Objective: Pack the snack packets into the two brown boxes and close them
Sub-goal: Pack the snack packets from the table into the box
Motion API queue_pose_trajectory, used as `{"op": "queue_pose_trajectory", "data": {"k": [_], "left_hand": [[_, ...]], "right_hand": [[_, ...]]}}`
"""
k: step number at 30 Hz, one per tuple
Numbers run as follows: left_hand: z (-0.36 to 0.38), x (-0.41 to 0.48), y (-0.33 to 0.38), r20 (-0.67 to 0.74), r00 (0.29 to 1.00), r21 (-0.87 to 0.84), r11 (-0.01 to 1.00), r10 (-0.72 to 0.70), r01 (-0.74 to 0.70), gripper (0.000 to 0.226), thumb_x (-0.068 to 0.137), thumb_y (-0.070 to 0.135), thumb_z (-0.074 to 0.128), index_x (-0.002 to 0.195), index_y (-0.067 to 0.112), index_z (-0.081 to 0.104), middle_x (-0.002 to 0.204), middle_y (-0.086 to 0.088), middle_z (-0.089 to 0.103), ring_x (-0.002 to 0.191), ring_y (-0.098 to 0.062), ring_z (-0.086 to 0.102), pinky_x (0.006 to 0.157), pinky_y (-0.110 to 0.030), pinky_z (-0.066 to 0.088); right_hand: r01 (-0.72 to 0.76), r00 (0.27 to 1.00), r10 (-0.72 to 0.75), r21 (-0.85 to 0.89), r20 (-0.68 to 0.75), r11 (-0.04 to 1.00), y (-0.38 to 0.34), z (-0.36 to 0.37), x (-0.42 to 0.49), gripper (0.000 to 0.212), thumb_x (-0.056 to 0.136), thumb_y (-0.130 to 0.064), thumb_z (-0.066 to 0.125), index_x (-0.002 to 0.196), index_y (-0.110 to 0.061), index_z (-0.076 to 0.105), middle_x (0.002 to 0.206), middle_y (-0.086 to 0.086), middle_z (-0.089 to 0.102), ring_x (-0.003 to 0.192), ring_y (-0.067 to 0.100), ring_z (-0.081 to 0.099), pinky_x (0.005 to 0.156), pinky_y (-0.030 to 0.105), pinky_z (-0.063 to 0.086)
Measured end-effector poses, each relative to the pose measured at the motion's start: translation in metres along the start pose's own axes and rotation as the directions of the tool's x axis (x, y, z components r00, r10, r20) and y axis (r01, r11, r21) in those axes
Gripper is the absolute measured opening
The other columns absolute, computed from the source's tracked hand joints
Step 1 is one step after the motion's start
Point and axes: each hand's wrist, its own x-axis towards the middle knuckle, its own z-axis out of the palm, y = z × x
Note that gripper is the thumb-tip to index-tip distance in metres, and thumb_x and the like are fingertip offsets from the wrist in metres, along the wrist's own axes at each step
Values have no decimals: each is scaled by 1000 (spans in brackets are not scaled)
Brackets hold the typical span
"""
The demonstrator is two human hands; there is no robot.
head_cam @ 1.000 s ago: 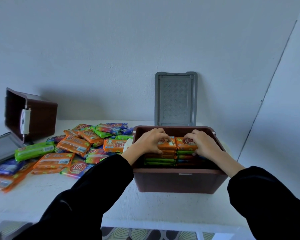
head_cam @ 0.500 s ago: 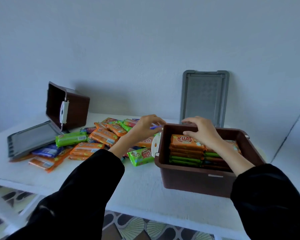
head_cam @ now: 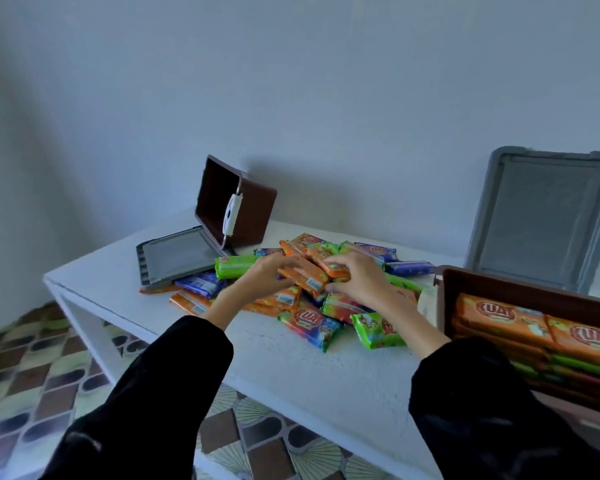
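Both hands in packet pile [head_cam: 312,289], mid-table [head_cam: 291,368]. Left hand [head_cam: 264,275] and right hand [head_cam: 357,278] each clenched on end of orange packets [head_cam: 305,273]; how many gripped, cannot tell. Packets light, soft foil, slippery, so pinch flat stack from both ends. Boxes: 2. Near box [head_cam: 534,299] nearly full; far box [head_cam: 236,206] tipped on side, empty. Lids: 2, both off. Loose packets: roughly 20, overlap blocks exact count.

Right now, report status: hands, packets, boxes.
Both hands on the packet pile: left hand and right hand closing on orange packets. Near brown box part filled, lid off. Far brown box tipped, empty.
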Motion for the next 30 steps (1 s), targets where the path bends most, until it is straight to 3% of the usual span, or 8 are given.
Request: {"op": "queue_pose_trajectory", "data": {"k": [2, 6, 14, 18, 22, 26, 30], "left_hand": [[2, -4, -21, 76, 992, 16, 995, -99, 98, 46, 84, 22, 66, 128, 19, 52, 132, -5, 51, 121, -18, 45, 98, -28, 35], [14, -11, -56, 190, 965, 78, 982, -182, 170, 66, 81, 26, 70, 139, 24, 39, 143, -3, 39, 132, -21, 33, 109, -37, 28], [26, -4, -75, 241, 965, 203, 977, -107, 58, 68, 82, 42, 65, 141, 34, 32, 151, 3, 26, 140, -20, 19, 114, -46, 12], [18, 2, -74, 228, 969, 388, 922, -93, -3, 68, 77, 56, 63, 137, 38, 36, 129, -1, 42, 120, -20, 37, 103, -40, 29], [12, -1, -72, 250, 957, 366, 930, -146, 47, 72, 77, 55, 65, 139, 35, 34, 128, -3, 41, 115, -20, 40, 96, -34, 37], [11, -5, -70, 251, 958, 375, 926, -141, 38, 74, 76, 58, 63, 140, 37, 32, 125, -3, 48, 111, -20, 44, 92, -34, 41], [9, -7, -69, 198, 967, 384, 920, -163, 77, 76, 70, 63, 65, 137, 39, 38, 119, -1, 52, 105, -18, 47, 86, -32, 44]], "right_hand": [[-4, 998, 4, 3, 66, 1000, -7, 26, 6, 58, 74, -23, 75, 128, -20, 54, 135, 5, 53, 122, 21, 50, 100, 32, 40], [-19, 980, 28, -49, 199, 999, -4, 67, 10, 57, 78, -28, 71, 131, -21, 51, 131, 7, 53, 118, 23, 50, 97, 33, 41], [67, 970, 20, -345, 241, 936, -2, 92, 1, 71, 80, -45, 64, 141, -24, 33, 131, 6, 54, 123, 27, 39, 94, 34, 39], [54, 958, 56, -369, 281, 928, -5, 89, 2, 80, 75, -36, 71, 141, -20, 28, 127, 10, 53, 121, 27, 40, 89, 32, 43], [62, 923, 99, -397, 372, 916, -9, 82, 2, 102, 72, -37, 74, 148, -20, 8, 128, 13, 49, 128, 29, 33, 91, 34, 43], [62, 924, 111, -430, 366, 901, -14, 84, -3, 77, 77, -40, 69, 142, -20, 32, 126, 13, 55, 131, 30, 33, 93, 35, 43], [-5, 945, 120, -352, 306, 936, -15, 86, -3, 67, 70, -37, 77, 126, -11, 53, 111, 10, 62, 121, 27, 46, 86, 30, 46]]}}
